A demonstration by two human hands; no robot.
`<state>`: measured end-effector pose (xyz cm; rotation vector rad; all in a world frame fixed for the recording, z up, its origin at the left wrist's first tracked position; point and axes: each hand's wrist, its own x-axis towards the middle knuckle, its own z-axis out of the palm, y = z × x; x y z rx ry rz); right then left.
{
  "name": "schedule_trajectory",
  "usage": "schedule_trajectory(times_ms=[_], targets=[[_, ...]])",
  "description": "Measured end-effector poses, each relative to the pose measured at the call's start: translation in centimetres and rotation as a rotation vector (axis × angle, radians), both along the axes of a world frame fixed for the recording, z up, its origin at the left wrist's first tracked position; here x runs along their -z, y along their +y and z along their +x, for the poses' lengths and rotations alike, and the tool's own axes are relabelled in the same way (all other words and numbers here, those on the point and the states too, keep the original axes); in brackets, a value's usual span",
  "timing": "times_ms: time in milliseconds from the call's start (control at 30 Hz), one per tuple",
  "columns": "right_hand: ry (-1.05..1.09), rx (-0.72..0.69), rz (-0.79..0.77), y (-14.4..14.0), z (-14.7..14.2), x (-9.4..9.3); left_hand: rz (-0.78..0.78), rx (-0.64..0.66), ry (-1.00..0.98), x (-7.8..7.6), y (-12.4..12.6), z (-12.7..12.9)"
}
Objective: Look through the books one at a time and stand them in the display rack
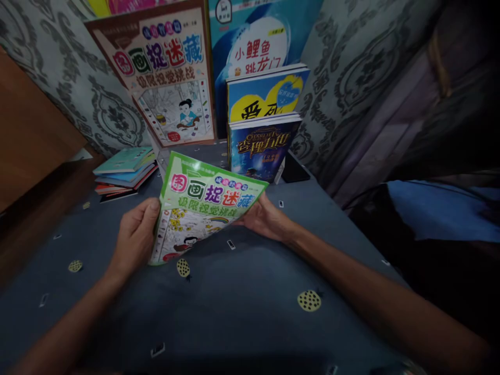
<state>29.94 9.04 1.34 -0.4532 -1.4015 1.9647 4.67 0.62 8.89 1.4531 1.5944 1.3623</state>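
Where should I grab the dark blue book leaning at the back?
Probably pinch the dark blue book at its top edge, coming from above: it stands nearly upright with that edge free. The left hand and right hand hold the green book.

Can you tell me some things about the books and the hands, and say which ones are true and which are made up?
1. Both hands hold the green book. True: the left hand grips its left edge and the right hand its right edge.
2. The green book lies flat on the blue cloth. False: it is lifted and tilted above the cloth.
3. A stack of books lies flat to the left. True.
4. The dark blue book leans upright behind the green one. True.
5. The big book with the brown border is in the right hand. False: it stands against the wall, untouched.
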Motion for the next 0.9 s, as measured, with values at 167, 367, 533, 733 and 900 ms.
schedule_trajectory(times_ms=[167,367,533,733,900], targets=[[0.004,0.071,0.06,-0.7,0.1,-1.6,-0.045,-0.053,-0.433,0.6,0.6,0.9],[-0.088,0.104,-0.018,-1.1,1.3,-2.6,-0.347,0.004,-0.54,3.7,0.5,0.7],[-0.3,0.043,-0.121,-1.0,2.8,-0.6,-0.563,0.203,-0.212,5.7,0.9,-0.7],[-0.489,0.128,-0.07,-0.5,2.8,0.8,-0.505,0.339,0.39,5.7,1.9,-1.6],[-0.765,0.235,0.243,-0.4,3.1,0.4,-0.153,0.217,0.972,5.4,2.5,-1.0]])
